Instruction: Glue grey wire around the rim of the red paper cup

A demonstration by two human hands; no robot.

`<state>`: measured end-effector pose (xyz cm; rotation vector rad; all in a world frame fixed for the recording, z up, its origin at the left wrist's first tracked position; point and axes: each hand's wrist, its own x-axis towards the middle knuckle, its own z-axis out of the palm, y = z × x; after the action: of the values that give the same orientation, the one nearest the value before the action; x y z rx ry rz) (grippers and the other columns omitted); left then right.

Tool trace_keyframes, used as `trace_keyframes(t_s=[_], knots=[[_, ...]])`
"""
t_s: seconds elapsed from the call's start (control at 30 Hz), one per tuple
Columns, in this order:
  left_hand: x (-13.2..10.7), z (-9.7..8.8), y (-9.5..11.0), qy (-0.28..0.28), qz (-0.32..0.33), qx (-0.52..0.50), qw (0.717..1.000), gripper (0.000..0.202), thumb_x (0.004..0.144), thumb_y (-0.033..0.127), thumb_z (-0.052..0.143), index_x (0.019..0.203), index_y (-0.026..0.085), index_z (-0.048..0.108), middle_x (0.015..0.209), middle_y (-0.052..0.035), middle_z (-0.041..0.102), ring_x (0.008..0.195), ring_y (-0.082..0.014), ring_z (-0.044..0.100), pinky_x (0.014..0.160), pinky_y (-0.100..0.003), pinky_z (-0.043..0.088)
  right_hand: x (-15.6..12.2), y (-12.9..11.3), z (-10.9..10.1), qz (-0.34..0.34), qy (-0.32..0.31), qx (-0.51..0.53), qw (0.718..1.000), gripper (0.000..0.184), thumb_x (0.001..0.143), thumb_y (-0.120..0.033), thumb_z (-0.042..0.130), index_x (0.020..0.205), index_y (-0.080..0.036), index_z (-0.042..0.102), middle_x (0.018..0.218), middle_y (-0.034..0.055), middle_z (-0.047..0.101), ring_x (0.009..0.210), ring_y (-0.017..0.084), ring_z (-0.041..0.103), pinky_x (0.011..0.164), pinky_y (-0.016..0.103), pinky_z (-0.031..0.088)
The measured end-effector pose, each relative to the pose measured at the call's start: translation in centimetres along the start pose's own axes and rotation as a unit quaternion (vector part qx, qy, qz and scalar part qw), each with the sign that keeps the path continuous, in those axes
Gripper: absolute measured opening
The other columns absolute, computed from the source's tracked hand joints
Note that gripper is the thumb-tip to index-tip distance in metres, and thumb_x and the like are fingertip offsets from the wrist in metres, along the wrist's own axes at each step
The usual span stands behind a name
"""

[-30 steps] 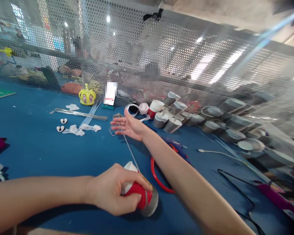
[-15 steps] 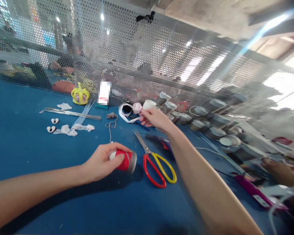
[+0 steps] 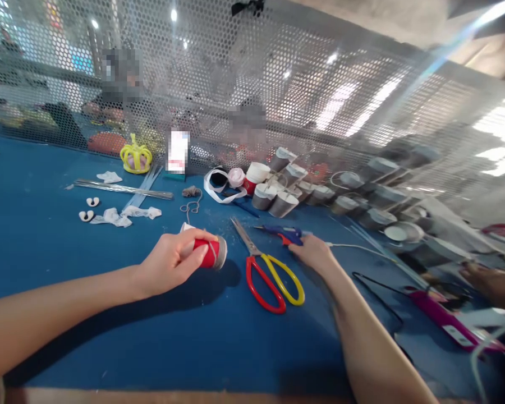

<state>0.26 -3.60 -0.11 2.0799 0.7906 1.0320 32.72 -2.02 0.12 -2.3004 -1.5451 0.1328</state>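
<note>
My left hand (image 3: 174,261) is closed round a red paper cup (image 3: 210,252) that lies on its side on the blue table (image 3: 46,247), with thin grey string wound about it. A grey string (image 3: 190,206) trails from the cup toward the back. My right hand (image 3: 313,252) lies further right, its fingers curled over the back end of a blue glue gun (image 3: 284,233) on the table. Scissors (image 3: 269,272) with one red and one yellow handle lie between my two hands, touched by neither.
Several grey and white paper cups (image 3: 278,199) lie heaped at the back by a perforated metal screen (image 3: 278,101). White ribbon (image 3: 219,188), a yellow crown (image 3: 137,157), metal rods (image 3: 122,189) and white scraps (image 3: 113,216) sit further left. A black cable (image 3: 379,292) and a magenta tool (image 3: 446,322) lie at right. People work behind the screen.
My right hand has drawn back from the ribbon and cups at the rear and come down onto the glue gun. My left hand has kept hold of the red cup.
</note>
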Motion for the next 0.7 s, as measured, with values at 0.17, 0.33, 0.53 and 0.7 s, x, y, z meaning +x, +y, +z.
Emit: trace_keyframes(t_s=[0.17, 0.33, 0.53, 0.7], knots=[[0.3, 0.2, -0.5, -0.009, -0.042, 0.027, 0.999, 0.028, 0.084, 0.025, 0.042, 0.105, 0.015, 0.057, 0.071, -0.0024, 0.068, 0.058, -0.0116, 0.059, 0.057, -0.022, 0.046, -2.4, -2.9, -2.2, 0.015, 0.008, 0.182, 0.983, 0.009, 0.068, -0.026, 0.057, 0.065, -0.021, 0.051, 0.061, 0.0017, 0.061, 0.055, 0.016, 0.060, 0.054, 0.029, 0.049], [0.7, 0.1, -1.0, -0.015, -0.062, 0.082, 0.995, 0.026, 0.083, 0.026, 0.043, 0.100, 0.015, 0.059, 0.058, 0.0009, 0.062, 0.053, -0.0116, 0.055, 0.055, -0.022, 0.042, -6.2, -6.8, -3.3, -0.018, -0.149, 0.365, 0.919, 0.022, 0.060, -0.037, 0.067, 0.063, -0.017, 0.057, 0.057, 0.0026, 0.060, 0.048, 0.011, 0.054, 0.046, 0.024, 0.045], [1.1, -0.1, -1.8, -0.039, -0.084, 0.086, 0.992, 0.025, 0.082, 0.027, 0.043, 0.098, 0.015, 0.059, 0.068, -0.0014, 0.065, 0.063, -0.0142, 0.058, 0.059, -0.024, 0.044, -9.2, -8.3, -2.2, -0.086, -0.216, 0.341, 0.911, 0.024, 0.070, -0.040, 0.061, 0.078, -0.017, 0.061, 0.051, -0.0012, 0.058, 0.041, 0.010, 0.050, 0.040, 0.022, 0.042], [1.1, -0.2, -1.8, -0.057, -0.078, 0.090, 0.991, 0.025, 0.082, 0.026, 0.043, 0.099, 0.015, 0.059, 0.078, -0.0033, 0.068, 0.068, -0.0149, 0.060, 0.063, -0.025, 0.046, -10.3, -8.3, -2.2, -0.073, -0.212, 0.257, 0.940, 0.030, 0.068, -0.045, 0.061, 0.051, -0.021, 0.052, 0.040, -0.0032, 0.051, 0.034, 0.009, 0.044, 0.036, 0.022, 0.038]])
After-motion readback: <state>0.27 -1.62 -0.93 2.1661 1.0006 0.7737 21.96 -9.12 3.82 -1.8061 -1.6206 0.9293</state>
